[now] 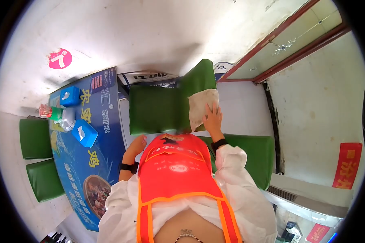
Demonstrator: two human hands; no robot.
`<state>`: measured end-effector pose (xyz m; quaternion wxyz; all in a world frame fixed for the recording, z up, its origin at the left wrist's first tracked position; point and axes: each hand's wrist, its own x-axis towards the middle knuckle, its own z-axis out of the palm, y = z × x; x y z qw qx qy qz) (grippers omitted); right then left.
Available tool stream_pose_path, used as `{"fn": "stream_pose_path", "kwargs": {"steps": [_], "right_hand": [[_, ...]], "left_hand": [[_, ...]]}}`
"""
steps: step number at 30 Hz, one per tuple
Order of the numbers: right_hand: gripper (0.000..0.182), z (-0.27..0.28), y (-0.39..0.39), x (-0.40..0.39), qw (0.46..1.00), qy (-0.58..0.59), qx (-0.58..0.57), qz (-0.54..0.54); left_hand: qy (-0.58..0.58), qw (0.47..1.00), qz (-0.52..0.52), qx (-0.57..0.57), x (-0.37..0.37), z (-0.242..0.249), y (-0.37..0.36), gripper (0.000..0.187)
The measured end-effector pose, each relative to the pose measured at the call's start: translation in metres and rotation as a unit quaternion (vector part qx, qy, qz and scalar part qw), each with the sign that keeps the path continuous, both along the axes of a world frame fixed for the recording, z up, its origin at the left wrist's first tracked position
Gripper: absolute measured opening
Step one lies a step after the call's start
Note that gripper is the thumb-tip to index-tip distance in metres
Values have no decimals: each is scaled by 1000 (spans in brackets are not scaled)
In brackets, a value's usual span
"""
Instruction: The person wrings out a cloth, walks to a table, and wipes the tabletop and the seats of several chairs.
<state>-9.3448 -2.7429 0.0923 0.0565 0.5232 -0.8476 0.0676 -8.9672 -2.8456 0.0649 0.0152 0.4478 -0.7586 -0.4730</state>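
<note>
A pale, worn cloth (202,106) lies spread over the backrest of a green chair (200,77). My right hand (213,118) rests on the cloth's right part, fingers stretched out and pressing it to the green surface. The chair's flat green seat (154,109) is to the left of the cloth. My left hand (138,144) is near the seat's front edge, beside my red apron (176,162). Its fingers are partly hidden, and nothing shows in it. Both wrists carry dark bands.
At the left stands a blue printed table (109,150) with two blue tissue boxes (85,133) and a green container (56,113) of sticks. Green stools (44,180) stand beyond it. Another green seat (251,158) is at my right. A white wall (142,36) rises behind the chair.
</note>
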Motion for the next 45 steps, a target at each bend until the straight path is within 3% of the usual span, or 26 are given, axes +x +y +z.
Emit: {"fn": "stream_pose_path", "kwargs": {"steps": [2,9,11,15,18,20,23,25,27,33,35,38,42,45], "right_hand": [[59,-3,-23,-26,995,-96,10,28],[58,0,-50,-49,987,-144,-6,73],[58,-2,-36,-46,982,-132,-68,120],[58,-1,-3,-29,979,-140,-73,130],[58,9,30,-15,981,-135,-55,131],[56,22,41,-11,977,-177,24,113],[53,25,38,-24,978,-147,64,133],[52,27,28,-34,980,-137,52,138],[51,24,10,-46,979,-131,43,149],[48,17,-64,-81,984,-81,21,159],[50,19,-73,-82,975,-161,30,147],[57,7,-54,-73,987,-67,-12,144],[62,11,6,-52,987,-61,32,142],[65,18,38,-39,983,-112,31,144]], "left_hand": [[-2,1000,-9,2,-3,-14,6,23],[-53,995,-79,38,-59,22,2,27],[-6,995,-97,-12,-82,21,0,26],[37,989,-138,-31,-144,28,-4,29],[137,975,-166,-63,-203,56,4,32],[208,951,-207,-100,-237,65,9,43],[181,961,-209,-12,-273,100,12,50],[187,962,-189,-53,-288,83,12,51],[190,964,-163,-93,-297,74,10,53],[139,988,-65,12,-317,82,-10,58],[190,980,-52,-14,-317,77,-12,57],[194,979,-66,-2,-316,71,-6,58],[149,984,-97,4,-306,63,18,58],[165,977,-120,-67,-291,43,30,59]]}}
